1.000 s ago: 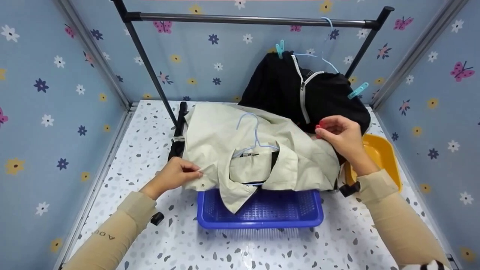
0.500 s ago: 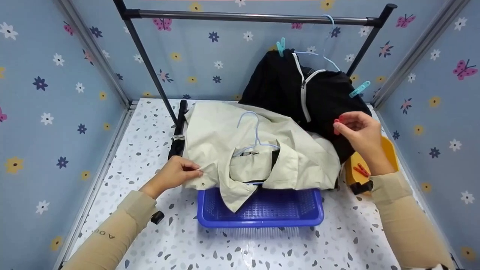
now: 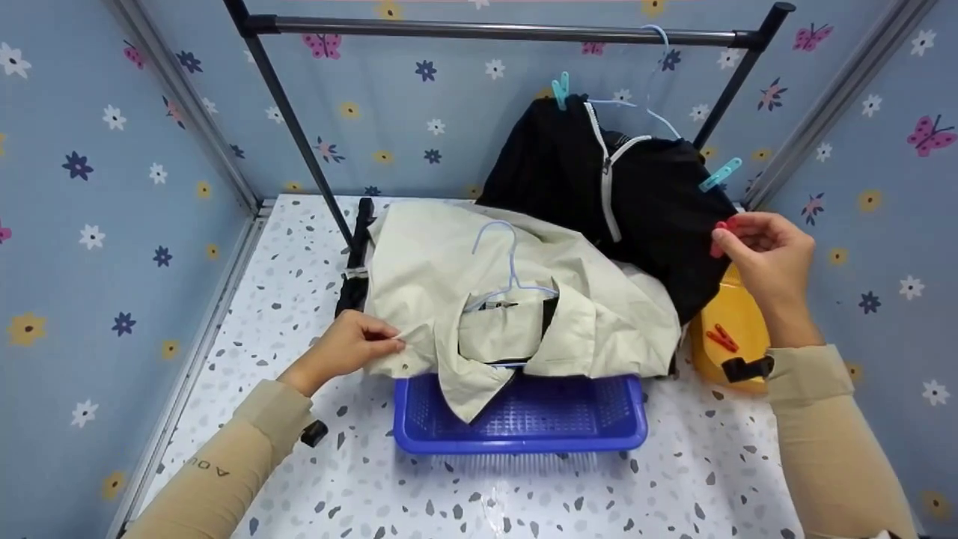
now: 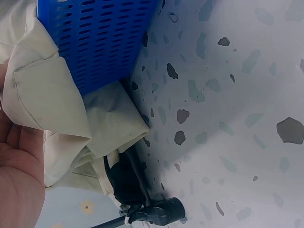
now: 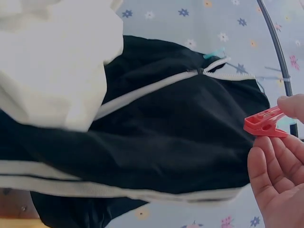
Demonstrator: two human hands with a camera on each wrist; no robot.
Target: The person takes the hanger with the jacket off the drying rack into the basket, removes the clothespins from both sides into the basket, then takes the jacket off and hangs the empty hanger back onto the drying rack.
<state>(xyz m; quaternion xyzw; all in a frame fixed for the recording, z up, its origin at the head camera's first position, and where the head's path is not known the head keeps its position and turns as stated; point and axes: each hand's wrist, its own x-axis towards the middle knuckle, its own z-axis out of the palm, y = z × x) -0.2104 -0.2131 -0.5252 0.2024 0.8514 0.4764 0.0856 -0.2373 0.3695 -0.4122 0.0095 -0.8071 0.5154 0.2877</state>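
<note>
Left hand [image 3: 346, 353] pinches a cream jacket [image 3: 423, 262], likely soft, limp and best lifted by its hanger [image 3: 513, 263], as right hand [image 3: 778, 262] pinches a red clip [image 5: 264, 121], probably light and springy

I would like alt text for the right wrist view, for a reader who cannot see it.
The right hand pinches a red clothespin near a black garment with a white zipper. A pale garment fills the upper left of the picture, with a flowered wall behind.
</note>
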